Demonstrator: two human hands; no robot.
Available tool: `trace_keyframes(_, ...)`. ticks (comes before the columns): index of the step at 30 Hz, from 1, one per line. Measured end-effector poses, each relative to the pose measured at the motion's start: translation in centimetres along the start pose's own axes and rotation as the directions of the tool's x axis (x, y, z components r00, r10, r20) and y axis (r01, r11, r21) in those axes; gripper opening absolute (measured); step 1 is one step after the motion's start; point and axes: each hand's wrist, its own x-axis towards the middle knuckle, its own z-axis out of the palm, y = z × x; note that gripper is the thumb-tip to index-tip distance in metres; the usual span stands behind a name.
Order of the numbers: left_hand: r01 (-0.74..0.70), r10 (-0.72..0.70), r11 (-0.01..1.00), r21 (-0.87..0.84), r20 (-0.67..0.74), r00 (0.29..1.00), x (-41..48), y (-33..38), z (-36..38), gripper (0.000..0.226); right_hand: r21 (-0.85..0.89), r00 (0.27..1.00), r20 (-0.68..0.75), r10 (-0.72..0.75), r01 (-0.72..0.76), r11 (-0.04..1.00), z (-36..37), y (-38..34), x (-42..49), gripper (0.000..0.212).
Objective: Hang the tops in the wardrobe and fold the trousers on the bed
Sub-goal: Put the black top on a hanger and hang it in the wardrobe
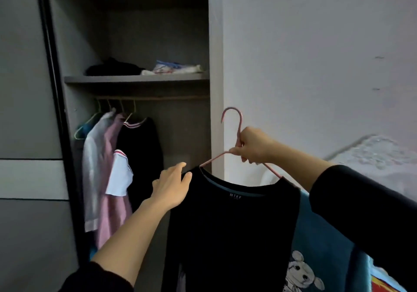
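Wardrobe (137,80) stands open, hung tops (106,167) on its rail at left. Your left hand (171,188) touches, fingers straight, the shoulder of the black top (232,235), outside the wardrobe on a pink hanger (239,129); your right hand (253,145) grips its neck. Teal garment (320,235) behind, right.

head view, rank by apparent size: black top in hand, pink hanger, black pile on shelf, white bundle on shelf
1. black top
2. pink hanger
3. black pile and white bundle: about alike, both farther off, so not ranked
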Motion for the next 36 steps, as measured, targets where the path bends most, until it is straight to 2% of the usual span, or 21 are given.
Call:
trace_keyframes(5,0.005,-0.005,0.998,0.056,-0.018,1.000,6.5,-5.1,-0.7,0.052,-0.014,0.999,0.040,-0.025,0.026,1.000,4.8,-2.3,8.8,0.011)
trace_keyframes(11,-0.002,0.014,0.988,0.152,-0.078,0.997,17.0,-10.3,-1.3,0.050,0.081,0.993,0.044,-0.105,0.102,0.992,8.5,-4.7,19.8,0.005)
trace_keyframes(15,0.000,0.017,0.982,0.190,-0.089,0.996,22.7,-13.9,-1.9,0.051,0.162,0.991,-0.017,-0.131,0.132,0.978,10.8,-6.7,26.7,0.005)
trace_keyframes(21,-0.007,0.050,0.966,0.260,-0.159,0.986,31.1,-18.7,-3.6,0.050,0.392,0.991,-0.130,-0.041,0.090,0.915,14.3,-9.2,36.1,0.016)
trace_keyframes(24,-0.053,0.106,0.956,0.289,-0.170,0.980,35.4,-20.9,-4.2,0.051,0.472,0.979,-0.201,0.017,0.082,0.878,16.5,-10.6,40.3,0.012)
trace_keyframes(27,-0.087,0.157,0.947,0.308,-0.212,0.965,40.1,-23.5,-4.9,0.051,0.500,0.959,-0.278,0.060,0.091,0.861,18.5,-12.2,44.5,0.014)
trace_keyframes(32,-0.143,0.193,0.955,0.260,-0.178,0.965,48.4,-27.9,-6.5,0.058,0.479,0.920,-0.374,0.120,0.080,0.874,20.8,-15.1,52.1,0.016)
trace_keyframes(36,-0.155,0.206,0.959,0.237,-0.210,0.956,53.5,-30.5,-7.2,0.064,0.459,0.906,-0.398,0.143,0.061,0.886,22.1,-16.8,57.0,0.019)
